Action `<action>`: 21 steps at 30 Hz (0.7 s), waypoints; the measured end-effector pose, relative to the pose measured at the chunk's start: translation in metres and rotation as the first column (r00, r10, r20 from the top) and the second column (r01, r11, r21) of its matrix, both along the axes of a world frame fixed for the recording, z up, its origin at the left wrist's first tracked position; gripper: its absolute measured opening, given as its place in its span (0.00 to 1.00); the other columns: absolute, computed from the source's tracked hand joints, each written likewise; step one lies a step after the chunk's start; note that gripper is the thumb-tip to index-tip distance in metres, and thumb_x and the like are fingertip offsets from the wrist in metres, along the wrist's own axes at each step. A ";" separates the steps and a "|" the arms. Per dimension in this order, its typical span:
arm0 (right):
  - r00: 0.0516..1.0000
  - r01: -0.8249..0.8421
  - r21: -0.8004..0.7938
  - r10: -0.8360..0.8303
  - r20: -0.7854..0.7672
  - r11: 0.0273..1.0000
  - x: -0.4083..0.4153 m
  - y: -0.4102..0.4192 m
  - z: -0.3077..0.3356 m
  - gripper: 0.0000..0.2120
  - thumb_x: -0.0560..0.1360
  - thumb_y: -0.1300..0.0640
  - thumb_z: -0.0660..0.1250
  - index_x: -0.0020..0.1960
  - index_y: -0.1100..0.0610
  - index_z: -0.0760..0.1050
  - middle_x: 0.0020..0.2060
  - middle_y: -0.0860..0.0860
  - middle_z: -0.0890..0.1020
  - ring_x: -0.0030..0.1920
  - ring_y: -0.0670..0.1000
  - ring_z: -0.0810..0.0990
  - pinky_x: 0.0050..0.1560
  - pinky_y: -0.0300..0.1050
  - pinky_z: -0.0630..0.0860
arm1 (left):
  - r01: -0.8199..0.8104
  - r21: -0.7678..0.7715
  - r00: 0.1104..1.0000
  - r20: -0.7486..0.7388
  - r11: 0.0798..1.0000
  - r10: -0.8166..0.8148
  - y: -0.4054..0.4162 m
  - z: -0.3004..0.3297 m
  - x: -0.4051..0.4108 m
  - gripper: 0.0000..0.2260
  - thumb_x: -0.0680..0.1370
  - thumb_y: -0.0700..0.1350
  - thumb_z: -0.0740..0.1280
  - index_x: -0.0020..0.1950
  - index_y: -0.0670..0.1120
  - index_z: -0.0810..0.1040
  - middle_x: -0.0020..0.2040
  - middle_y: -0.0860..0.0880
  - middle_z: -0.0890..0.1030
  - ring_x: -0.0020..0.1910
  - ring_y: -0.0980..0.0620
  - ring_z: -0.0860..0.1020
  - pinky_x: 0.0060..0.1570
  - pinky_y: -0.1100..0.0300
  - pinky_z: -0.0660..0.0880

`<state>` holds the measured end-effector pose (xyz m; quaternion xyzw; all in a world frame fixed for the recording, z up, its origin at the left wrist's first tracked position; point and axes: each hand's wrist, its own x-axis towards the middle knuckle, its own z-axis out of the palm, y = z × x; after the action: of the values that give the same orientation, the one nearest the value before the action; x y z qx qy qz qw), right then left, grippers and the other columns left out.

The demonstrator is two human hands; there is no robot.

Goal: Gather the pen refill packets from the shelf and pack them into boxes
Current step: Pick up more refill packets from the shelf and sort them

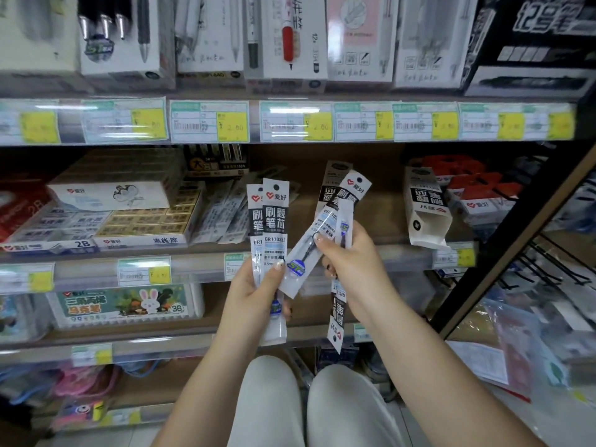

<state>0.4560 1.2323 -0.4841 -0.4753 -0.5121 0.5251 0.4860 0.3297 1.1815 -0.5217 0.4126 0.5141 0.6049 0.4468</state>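
Packets fan loosely: left hand (258,285) grips two upright refill packets (269,217), right hand (346,262) clutches several crisscrossed ones (342,201) before the shelf (193,269). Slick sleeves could slide out and drop while shuffled together.

A shop shelving unit (290,95) fills the view, its tiers running from the left edge to a dark upright post (516,233) at the right. Each shelf edge carries price labels (209,121) with yellow patches. Boxed pens (287,37) line the top tier; eraser boxes (145,221) sit on the middle shelf's left part. Pale floor tiles (548,427) show at the bottom right. Light is even and soft.
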 end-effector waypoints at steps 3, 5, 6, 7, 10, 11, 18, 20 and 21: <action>0.999 -0.033 0.018 0.033 -0.019 0.999 0.002 -0.002 0.005 0.05 0.77 0.63 0.64 0.51 0.56 0.72 0.34 0.46 0.77 0.26 0.37 0.75 0.27 0.30 0.69 | -0.013 -0.075 0.998 0.061 0.997 0.017 0.000 0.002 0.000 0.14 0.83 0.48 0.54 0.48 0.41 0.73 0.24 0.44 0.73 0.21 0.49 0.70 0.23 0.63 0.71; 0.997 -0.081 0.031 0.081 -0.007 0.996 0.004 -0.004 0.008 0.06 0.77 0.64 0.64 0.50 0.54 0.73 0.34 0.44 0.78 0.29 0.37 0.76 0.28 0.30 0.70 | -0.035 -0.110 0.995 0.093 0.993 0.045 0.004 -0.002 -0.001 0.16 0.82 0.52 0.55 0.51 0.41 0.74 0.28 0.41 0.77 0.25 0.44 0.74 0.28 0.59 0.76; 0.993 -0.116 0.033 0.115 0.016 0.993 0.005 -0.005 0.009 0.07 0.77 0.63 0.65 0.49 0.51 0.74 0.34 0.43 0.79 0.31 0.37 0.78 0.30 0.30 0.70 | -0.045 -0.115 0.993 0.101 0.992 0.057 0.005 -0.003 -0.002 0.17 0.79 0.56 0.57 0.53 0.43 0.76 0.36 0.40 0.81 0.33 0.41 0.79 0.38 0.52 0.79; 0.987 -0.153 0.028 0.152 0.049 0.988 0.004 -0.006 0.010 0.08 0.77 0.62 0.65 0.48 0.49 0.74 0.35 0.42 0.80 0.33 0.37 0.79 0.32 0.31 0.71 | -0.053 -0.116 0.993 0.098 0.992 0.065 0.006 -0.003 -0.002 0.19 0.76 0.59 0.60 0.56 0.47 0.78 0.47 0.41 0.83 0.46 0.39 0.81 0.51 0.43 0.78; 0.967 -0.224 0.015 0.221 0.124 0.974 0.003 -0.007 0.008 0.09 0.76 0.62 0.66 0.47 0.47 0.75 0.35 0.43 0.81 0.33 0.37 0.78 0.35 0.35 0.71 | -0.075 -0.099 0.993 0.081 0.992 0.083 0.004 -0.002 -0.003 0.12 0.79 0.53 0.59 0.56 0.53 0.80 0.57 0.51 0.82 0.60 0.50 0.77 0.65 0.45 0.69; 0.963 -0.240 0.013 0.237 0.129 0.971 0.002 -0.008 0.007 0.10 0.76 0.62 0.66 0.46 0.47 0.76 0.36 0.44 0.82 0.34 0.39 0.79 0.36 0.36 0.72 | -0.074 -0.085 0.995 0.056 0.994 0.079 0.003 -0.001 -0.002 0.11 0.81 0.49 0.57 0.53 0.54 0.80 0.54 0.53 0.83 0.57 0.52 0.79 0.64 0.48 0.71; 0.954 -0.253 -0.023 0.254 0.161 0.967 0.000 -0.008 0.002 0.09 0.74 0.63 0.68 0.43 0.48 0.77 0.34 0.46 0.80 0.32 0.40 0.78 0.36 0.37 0.72 | -0.092 -0.053 0.996 -0.005 0.994 0.092 0.006 0.000 -0.004 0.10 0.81 0.43 0.60 0.50 0.53 0.80 0.49 0.48 0.85 0.50 0.46 0.83 0.56 0.40 0.76; 0.956 -0.245 -0.021 0.245 0.162 0.969 -0.001 -0.008 0.000 0.09 0.74 0.63 0.68 0.42 0.49 0.77 0.34 0.48 0.79 0.31 0.40 0.77 0.35 0.36 0.71 | -0.105 -0.036 0.994 0.017 0.994 0.105 0.005 0.001 -0.003 0.09 0.80 0.42 0.61 0.50 0.52 0.81 0.49 0.48 0.85 0.50 0.46 0.83 0.54 0.42 0.77; 0.958 -0.237 -0.019 0.237 0.160 0.971 -0.001 -0.008 0.000 0.09 0.75 0.63 0.68 0.42 0.49 0.77 0.34 0.48 0.78 0.31 0.40 0.76 0.34 0.35 0.71 | -0.112 -0.028 0.993 0.029 0.993 0.113 0.005 0.001 -0.002 0.09 0.80 0.42 0.62 0.49 0.52 0.81 0.48 0.48 0.85 0.50 0.46 0.83 0.54 0.43 0.77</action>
<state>0.4546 1.2243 -0.4845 -0.4514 -0.6031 0.5393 0.3765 0.3280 1.1865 -0.5209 0.3675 0.5375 0.6287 0.4252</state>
